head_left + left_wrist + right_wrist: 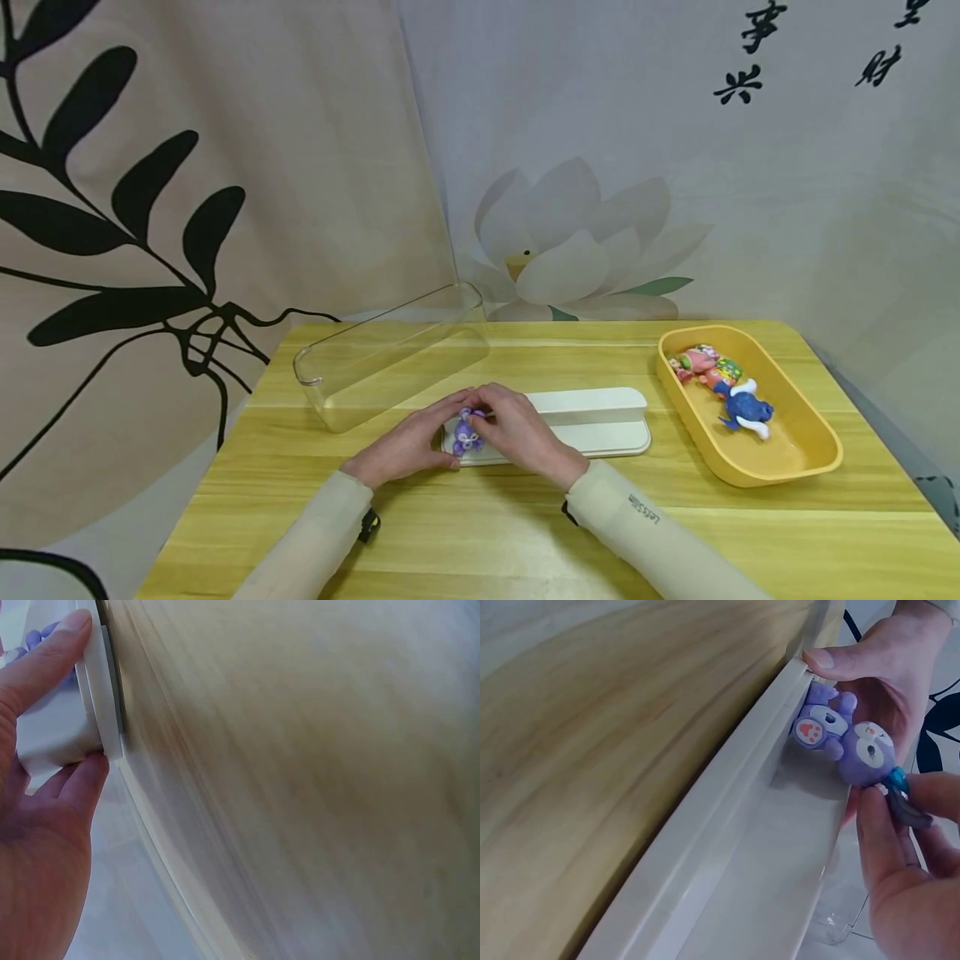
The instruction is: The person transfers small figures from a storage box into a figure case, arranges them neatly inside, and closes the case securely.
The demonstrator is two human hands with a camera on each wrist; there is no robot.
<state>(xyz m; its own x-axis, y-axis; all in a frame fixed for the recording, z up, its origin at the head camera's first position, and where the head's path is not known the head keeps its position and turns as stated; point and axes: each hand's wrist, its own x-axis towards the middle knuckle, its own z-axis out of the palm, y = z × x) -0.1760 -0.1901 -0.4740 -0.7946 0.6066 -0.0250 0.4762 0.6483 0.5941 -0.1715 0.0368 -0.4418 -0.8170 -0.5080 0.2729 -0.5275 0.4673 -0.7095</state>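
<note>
A small purple rabbit figurine (467,439) with a teal bow and a pink paw print sits at the left end of a white stepped display base (600,435). My right hand (523,429) pinches it by the ear between thumb and fingers, as the right wrist view shows. The figurine (866,754) leans there, its feet at the base's lower step. With the thumb on the front edge and fingers round the back, my left hand (408,442) grips the left end of the base. In the left wrist view the base (56,727) hides most of the figurine.
Behind my left hand lies a clear transparent cover (390,358) on the wooden table (450,542). At the right stands a yellow tray (795,454) holding a blue figurine with white parts (746,408) and pink figurines (697,360). A printed curtain hangs behind the table.
</note>
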